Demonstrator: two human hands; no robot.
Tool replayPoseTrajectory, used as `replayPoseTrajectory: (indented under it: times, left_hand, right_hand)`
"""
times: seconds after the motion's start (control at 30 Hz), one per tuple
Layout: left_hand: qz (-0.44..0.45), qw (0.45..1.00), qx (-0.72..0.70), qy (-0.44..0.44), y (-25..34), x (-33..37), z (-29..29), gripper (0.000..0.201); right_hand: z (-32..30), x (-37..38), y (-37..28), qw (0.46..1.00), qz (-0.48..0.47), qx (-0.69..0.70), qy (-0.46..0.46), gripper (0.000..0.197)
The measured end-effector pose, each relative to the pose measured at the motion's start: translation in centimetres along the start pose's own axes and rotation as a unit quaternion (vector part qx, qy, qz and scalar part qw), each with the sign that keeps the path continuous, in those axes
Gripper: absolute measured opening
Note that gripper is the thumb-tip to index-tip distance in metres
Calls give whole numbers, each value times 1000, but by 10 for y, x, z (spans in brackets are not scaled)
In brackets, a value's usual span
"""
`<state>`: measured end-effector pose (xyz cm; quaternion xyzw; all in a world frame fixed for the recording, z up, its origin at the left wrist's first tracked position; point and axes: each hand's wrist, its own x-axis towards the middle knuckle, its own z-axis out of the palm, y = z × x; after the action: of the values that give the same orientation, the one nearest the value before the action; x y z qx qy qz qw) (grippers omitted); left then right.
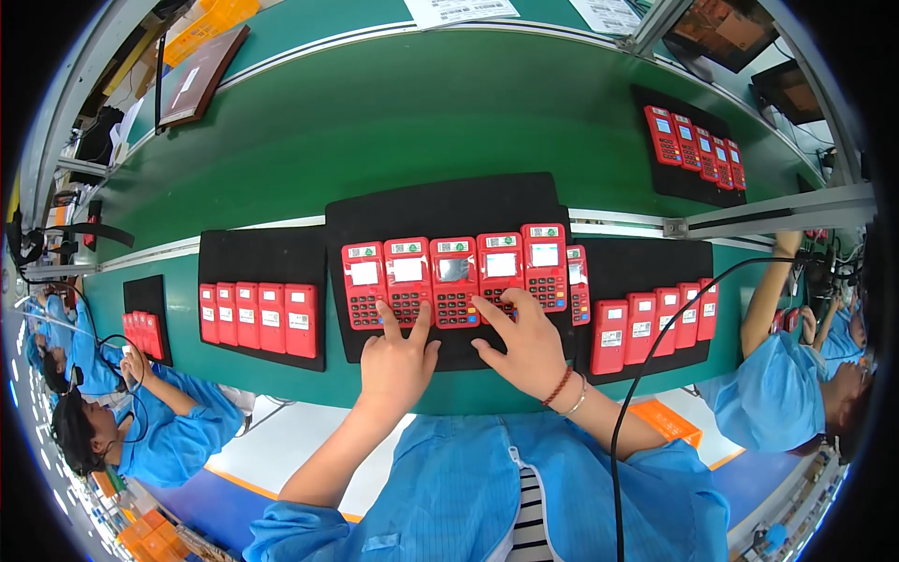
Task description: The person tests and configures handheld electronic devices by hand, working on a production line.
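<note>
Several red card payment terminals lie face up in a row on a black mat in front of me. Most of their screens are lit white; the middle terminal has a dark grey screen. My left hand reaches over the lower keys of the two leftmost terminals, two fingers stretched and spread. My right hand has its fingers apart over the keypads of the middle terminal and the white-screened terminal beside it. Neither hand holds anything. A narrow-looking terminal sits at the mat's right edge.
Rows of terminals, labelled backs up, rest on mats to the left and right. More terminals stand at the far right. A black cable hangs past my right forearm. Co-workers sit left and right.
</note>
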<state>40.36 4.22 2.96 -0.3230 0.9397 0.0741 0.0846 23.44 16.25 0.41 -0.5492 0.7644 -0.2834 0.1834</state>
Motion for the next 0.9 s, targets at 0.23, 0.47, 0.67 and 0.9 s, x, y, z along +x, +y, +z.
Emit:
replayPoseTrajectory:
  times: [0.23, 0.47, 0.67, 0.9]
  left_hand:
    - [-3, 998, -57, -4, -12, -9, -5, 59]
    - [39, 997, -59, -5, -32, -20, 1, 58]
    - [77, 995, -41, -47, -40, -17, -6, 57]
    - [96, 995, -3, -35, -38, -1, -10, 56]
  right_hand:
    - [10, 12, 7, 1000, -20, -23, 6, 47]
    - [17, 10, 11, 999, -36, -31, 11, 48]
    - [21, 9, 10, 996, -45, -65, 42, 49]
    - [23, 13, 9, 997, -37, -48, 39, 49]
